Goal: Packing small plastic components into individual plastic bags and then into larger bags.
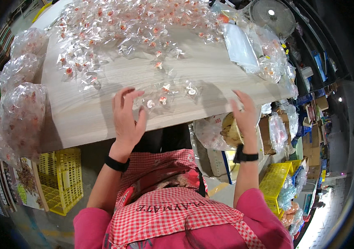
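Observation:
My left hand (pixel 128 116) hovers over the front edge of the pale wooden table (pixel 123 74), fingers spread and curved, holding nothing. Beside its fingertips lie several small red-and-white figures (pixel 163 100) in transparent wrappers, too small to tell their kind. A whitish wrapped piece (pixel 191 90) sits a little to their right. My right hand (pixel 244 111) is raised near the table's right front edge, slightly blurred, its fingers apart and nothing in them. Across the far side spreads a large heap of similar wrapped pieces (pixel 152 18).
Bulging transparent bags (pixel 23 108) line the table's left side. Flat plastic bags (pixel 240 47) lie at the right, near a round fan (pixel 272 18). Yellow crates stand below at left (pixel 61 180) and right (pixel 275 184). A filled bag (pixel 212 133) is under the front edge.

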The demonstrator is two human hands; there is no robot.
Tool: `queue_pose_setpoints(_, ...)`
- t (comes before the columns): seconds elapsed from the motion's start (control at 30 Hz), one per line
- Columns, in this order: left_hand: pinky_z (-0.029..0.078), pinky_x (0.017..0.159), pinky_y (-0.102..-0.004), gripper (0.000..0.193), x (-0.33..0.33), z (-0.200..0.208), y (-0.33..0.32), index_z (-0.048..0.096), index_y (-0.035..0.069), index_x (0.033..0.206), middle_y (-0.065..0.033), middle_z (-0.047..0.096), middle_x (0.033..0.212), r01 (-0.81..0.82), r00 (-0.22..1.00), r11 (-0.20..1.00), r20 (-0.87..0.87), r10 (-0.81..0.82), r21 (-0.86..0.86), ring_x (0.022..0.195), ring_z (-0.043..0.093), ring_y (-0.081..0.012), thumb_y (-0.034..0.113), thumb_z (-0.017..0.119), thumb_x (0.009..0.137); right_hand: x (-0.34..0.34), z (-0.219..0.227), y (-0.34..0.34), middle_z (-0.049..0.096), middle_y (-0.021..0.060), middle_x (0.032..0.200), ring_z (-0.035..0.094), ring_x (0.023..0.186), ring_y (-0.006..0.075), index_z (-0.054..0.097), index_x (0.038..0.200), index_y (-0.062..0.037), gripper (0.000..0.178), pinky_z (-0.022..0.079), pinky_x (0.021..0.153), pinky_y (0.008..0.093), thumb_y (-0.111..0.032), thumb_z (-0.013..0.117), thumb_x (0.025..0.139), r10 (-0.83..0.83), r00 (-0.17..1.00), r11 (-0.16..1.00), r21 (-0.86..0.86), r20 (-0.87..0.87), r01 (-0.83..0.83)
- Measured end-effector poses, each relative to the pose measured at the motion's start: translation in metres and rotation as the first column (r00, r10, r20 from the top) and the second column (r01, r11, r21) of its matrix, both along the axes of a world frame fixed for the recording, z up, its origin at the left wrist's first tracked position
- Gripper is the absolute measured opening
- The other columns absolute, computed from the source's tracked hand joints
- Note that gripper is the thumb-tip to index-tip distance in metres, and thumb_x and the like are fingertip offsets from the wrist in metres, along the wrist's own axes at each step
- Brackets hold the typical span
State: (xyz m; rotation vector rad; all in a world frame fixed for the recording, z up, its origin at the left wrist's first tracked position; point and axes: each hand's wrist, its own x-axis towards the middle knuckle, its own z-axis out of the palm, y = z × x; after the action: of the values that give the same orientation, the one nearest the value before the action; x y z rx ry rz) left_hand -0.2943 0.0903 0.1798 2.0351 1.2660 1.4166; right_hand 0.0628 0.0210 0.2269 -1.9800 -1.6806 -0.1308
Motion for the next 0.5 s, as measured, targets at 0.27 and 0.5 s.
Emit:
queue_pose_setpoints(0.27, 0.047, 0.087, -0.0410, 0.033, -0.004, -0.005, -0.008, 0.062, 0.007, 0.110, -0.0192, 0.054, 0.114, 0.092, 0.995, 0.990, -0.028, -0.095, -0.103, 0.103, 0.056, -0.0364, 0.008, 0.069, 0.077, -0.107, -0.036, 0.151, 0.041, 0.0117, 0.151, 0.034, 0.142, 0.0360, 0.045, 0.143, -0.0149, 0.056, 0.033, 0.111, 0.0454, -0.014, 0.056, 0.088, 0.723, 0.688, 0.686, -0.052, -0.060, -0.726)
queue_pose_setpoints(0.5, 0.048, 0.084, -0.0387, 0.026, -0.005, -0.010, -0.003, 0.064, 0.005, 0.103, -0.0148, 0.058, 0.107, 0.122, 0.992, 0.987, -0.006, -0.123, -0.101, 0.098, 0.059, -0.0342, 0.003, 0.069, 0.078, -0.099, -0.045, 0.158, 0.059, 0.0122, 0.117, 0.061, 0.099, 0.0266, 0.062, 0.126, -0.0120, 0.036, 0.051, 0.084, 0.0327, -0.004, 0.060, 0.090, 0.579, 0.750, 0.796, 0.023, -0.320, -0.604)
